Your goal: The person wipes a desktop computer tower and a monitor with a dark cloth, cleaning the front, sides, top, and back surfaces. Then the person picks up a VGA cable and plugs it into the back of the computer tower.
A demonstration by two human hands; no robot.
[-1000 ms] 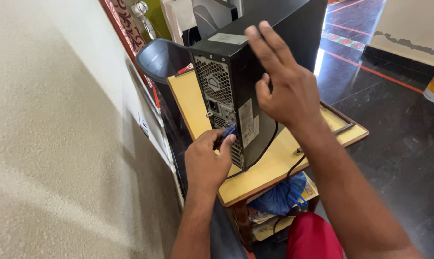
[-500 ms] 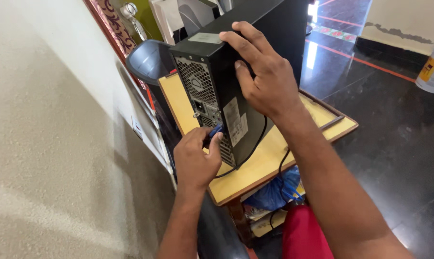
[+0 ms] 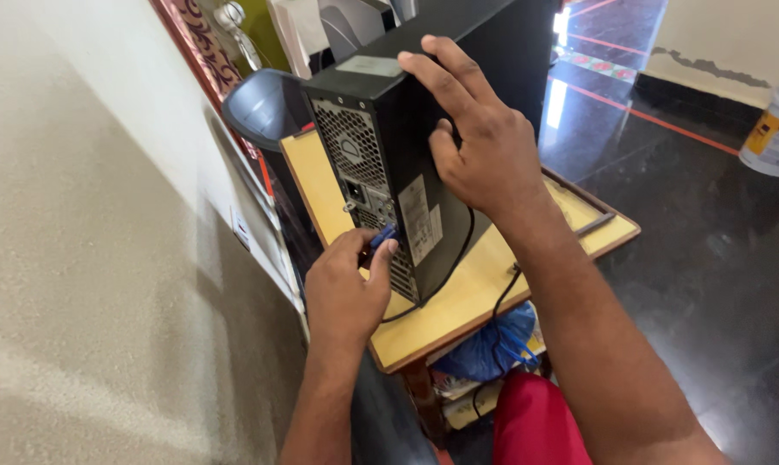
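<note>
head view: left hand (image 3: 344, 288) hides most of blue plug (image 3: 383, 234).

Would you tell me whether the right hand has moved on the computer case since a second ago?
Yes. The right hand was lifted off the black computer case; now its palm and fingers rest on the case's side near the top edge.

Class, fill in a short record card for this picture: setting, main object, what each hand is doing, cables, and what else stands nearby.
Setting: yellow-topped wooden table beside a pale textured wall, dark glossy floor
Main object: black desktop computer tower, upright, its vented rear panel toward the camera
Left hand: pinches a blue cable connector at the rear panel's ports
Right hand: fingers spread flat on the tower's side
Cables: black cable runs down the tower's side
Nearby: grey bin behind the table, blue plastic bag underneath, white bucket on the floor
</note>
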